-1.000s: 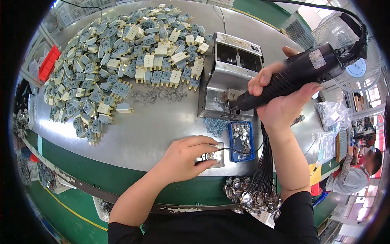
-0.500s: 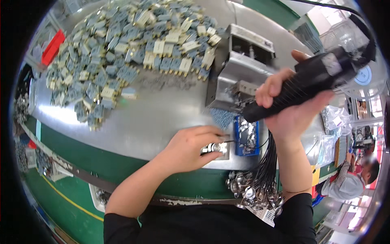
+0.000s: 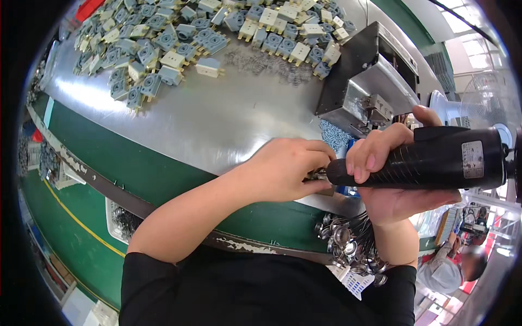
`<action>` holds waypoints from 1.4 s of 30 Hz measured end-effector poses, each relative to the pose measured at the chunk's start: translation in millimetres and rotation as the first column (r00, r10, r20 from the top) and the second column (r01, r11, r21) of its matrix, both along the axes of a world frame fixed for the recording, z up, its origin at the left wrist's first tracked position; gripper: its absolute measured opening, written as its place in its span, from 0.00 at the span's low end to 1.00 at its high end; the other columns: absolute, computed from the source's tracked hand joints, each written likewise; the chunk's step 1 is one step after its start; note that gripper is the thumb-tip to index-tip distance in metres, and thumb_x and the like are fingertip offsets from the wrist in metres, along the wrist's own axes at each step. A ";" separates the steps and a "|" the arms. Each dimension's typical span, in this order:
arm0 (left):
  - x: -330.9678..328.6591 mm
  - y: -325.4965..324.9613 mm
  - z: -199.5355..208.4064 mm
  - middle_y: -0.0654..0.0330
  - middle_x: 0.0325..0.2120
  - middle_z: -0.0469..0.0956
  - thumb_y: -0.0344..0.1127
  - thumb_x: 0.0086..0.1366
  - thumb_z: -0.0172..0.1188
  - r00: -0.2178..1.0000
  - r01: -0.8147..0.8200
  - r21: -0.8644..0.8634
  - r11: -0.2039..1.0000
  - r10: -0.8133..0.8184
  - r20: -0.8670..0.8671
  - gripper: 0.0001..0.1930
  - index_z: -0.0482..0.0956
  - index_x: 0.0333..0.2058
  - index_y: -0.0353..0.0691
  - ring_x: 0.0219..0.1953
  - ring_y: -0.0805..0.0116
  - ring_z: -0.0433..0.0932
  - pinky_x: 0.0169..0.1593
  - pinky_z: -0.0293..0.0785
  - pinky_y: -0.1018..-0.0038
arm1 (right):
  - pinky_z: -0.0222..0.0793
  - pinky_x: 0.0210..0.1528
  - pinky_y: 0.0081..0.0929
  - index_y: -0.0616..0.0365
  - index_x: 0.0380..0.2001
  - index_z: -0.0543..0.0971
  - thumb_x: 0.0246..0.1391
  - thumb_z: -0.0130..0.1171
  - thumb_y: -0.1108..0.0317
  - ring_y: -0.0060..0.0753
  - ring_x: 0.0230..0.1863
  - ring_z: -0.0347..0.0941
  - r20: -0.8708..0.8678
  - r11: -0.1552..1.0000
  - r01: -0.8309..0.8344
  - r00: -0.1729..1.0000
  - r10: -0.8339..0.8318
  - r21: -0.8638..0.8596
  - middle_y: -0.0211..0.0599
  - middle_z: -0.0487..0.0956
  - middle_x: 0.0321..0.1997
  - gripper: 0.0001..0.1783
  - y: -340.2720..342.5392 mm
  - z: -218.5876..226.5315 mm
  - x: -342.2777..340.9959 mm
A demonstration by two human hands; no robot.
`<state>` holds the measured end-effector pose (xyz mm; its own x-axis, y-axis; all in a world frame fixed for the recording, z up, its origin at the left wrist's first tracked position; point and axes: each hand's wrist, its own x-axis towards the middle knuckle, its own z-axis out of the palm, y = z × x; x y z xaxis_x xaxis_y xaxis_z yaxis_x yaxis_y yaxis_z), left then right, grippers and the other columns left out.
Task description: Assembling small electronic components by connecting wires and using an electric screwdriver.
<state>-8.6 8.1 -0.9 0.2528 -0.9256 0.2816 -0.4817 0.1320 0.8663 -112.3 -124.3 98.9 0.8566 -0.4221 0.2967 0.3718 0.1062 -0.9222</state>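
My right hand (image 3: pixel 389 179) is wrapped round a black electric screwdriver (image 3: pixel 435 157), which lies nearly level and points left. Its nose reaches the fingertips of my left hand (image 3: pixel 296 168), low over the steel worktop (image 3: pixel 217 127). Between the left thumb and fingers is a small shiny metal part (image 3: pixel 317 175), mostly hidden. Just behind the nose of the driver lies a heap of small bluish screws (image 3: pixel 334 135). A blue tray (image 3: pixel 348 191) shows only in part beneath the driver.
A steel screw-feeder-like box (image 3: pixel 375 81) stands behind my right hand. Grey and cream plug-like blocks (image 3: pixel 168 41) are piled at the back left, beside loose springs (image 3: pixel 266 65). Round metal parts with black cables (image 3: pixel 348 244) hang at the near edge. A co-worker (image 3: pixel 448 266) sits at right.
The screwdriver has come down and levelled out, its nose now meeting my left fingertips. My left hand has moved right and slightly up in the picture. The whole view has shifted.
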 end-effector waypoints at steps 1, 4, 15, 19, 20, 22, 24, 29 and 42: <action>0.3 1.8 -1.3 0.62 0.47 0.86 0.43 0.61 0.74 1.000 -0.002 -0.010 1.000 0.002 0.008 0.15 0.86 0.37 0.37 0.42 0.54 0.86 0.46 0.82 0.60 | 0.72 0.29 0.34 0.54 0.74 0.56 0.45 0.47 0.07 0.32 0.22 0.70 0.045 1.000 -0.008 0.999 0.007 0.008 0.33 0.71 0.27 0.70 0.6 -3.7 0.8; 1.1 2.0 -0.7 0.61 0.46 0.85 0.43 0.61 0.74 1.000 0.013 -0.013 1.000 -0.013 0.010 0.15 0.86 0.37 0.37 0.41 0.53 0.86 0.46 0.82 0.60 | 0.72 0.29 0.34 0.54 0.73 0.57 0.45 0.47 0.07 0.32 0.22 0.71 0.047 1.000 0.003 0.999 -0.003 0.005 0.33 0.71 0.26 0.69 2.0 -1.3 0.4; 1.5 2.8 -1.4 0.60 0.42 0.85 0.39 0.59 0.74 1.000 -0.005 -0.034 0.999 0.006 0.015 0.14 0.85 0.39 0.38 0.41 0.51 0.85 0.45 0.81 0.59 | 0.72 0.28 0.35 0.52 0.56 0.65 0.47 0.54 0.11 0.34 0.22 0.72 0.079 0.980 -0.152 0.983 0.163 -0.132 0.36 0.74 0.26 0.55 -4.1 -10.4 -2.2; 1.0 1.5 0.0 0.59 0.42 0.85 0.39 0.58 0.74 1.000 0.014 -0.015 1.000 -0.014 0.003 0.14 0.85 0.39 0.38 0.41 0.50 0.85 0.45 0.81 0.58 | 0.77 0.36 0.40 0.57 0.55 0.67 0.50 0.67 0.28 0.39 0.27 0.76 0.104 0.981 -0.193 0.975 0.195 -0.029 0.44 0.78 0.29 0.47 -2.6 -8.4 -5.4; 0.8 1.7 -0.2 0.59 0.42 0.85 0.38 0.57 0.74 1.000 0.009 -0.020 1.000 -0.009 0.010 0.14 0.85 0.39 0.38 0.41 0.50 0.85 0.45 0.81 0.58 | 0.78 0.38 0.41 0.58 0.55 0.67 0.51 0.72 0.33 0.41 0.29 0.78 0.114 0.978 -0.209 0.972 0.207 0.006 0.46 0.79 0.30 0.45 -2.1 -7.8 -5.9; 0.2 1.9 -1.5 0.59 0.42 0.85 0.39 0.58 0.74 1.000 0.009 -0.015 1.000 -0.009 0.007 0.14 0.85 0.39 0.38 0.42 0.50 0.85 0.45 0.81 0.58 | 0.80 0.41 0.43 0.60 0.55 0.68 0.52 0.77 0.39 0.43 0.31 0.79 0.128 0.974 -0.222 0.968 0.216 0.039 0.49 0.80 0.31 0.44 -1.8 -6.9 -5.8; -0.3 1.8 -1.4 0.59 0.42 0.85 0.39 0.58 0.74 1.000 0.012 -0.012 1.000 -0.012 0.005 0.14 0.85 0.39 0.38 0.42 0.50 0.85 0.46 0.81 0.59 | 0.78 0.37 0.41 0.58 0.59 0.66 0.51 0.71 0.32 0.41 0.28 0.77 0.099 0.980 -0.199 0.975 0.198 0.004 0.46 0.79 0.29 0.48 -1.8 -6.1 -6.0; -0.4 4.7 0.8 0.61 0.43 0.86 0.40 0.58 0.74 1.000 0.007 0.010 1.000 -0.007 0.002 0.15 0.86 0.39 0.38 0.43 0.53 0.86 0.46 0.82 0.60 | 0.73 0.29 0.38 0.53 0.67 0.62 0.49 0.57 0.15 0.37 0.22 0.73 0.034 0.986 -0.152 0.987 0.155 -0.076 0.39 0.75 0.26 0.59 -0.1 -7.9 -5.9; -4.6 -2.1 -2.0 0.57 0.40 0.87 0.30 0.52 0.79 0.982 -0.007 -0.407 0.913 0.084 0.171 0.18 0.85 0.42 0.40 0.44 0.54 0.87 0.51 0.85 0.59 | 0.78 0.52 0.36 0.63 0.78 0.48 0.61 0.47 0.18 0.36 0.44 0.80 -0.169 0.928 0.052 0.978 -0.123 -0.369 0.41 0.78 0.42 0.64 -33.1 29.4 -2.7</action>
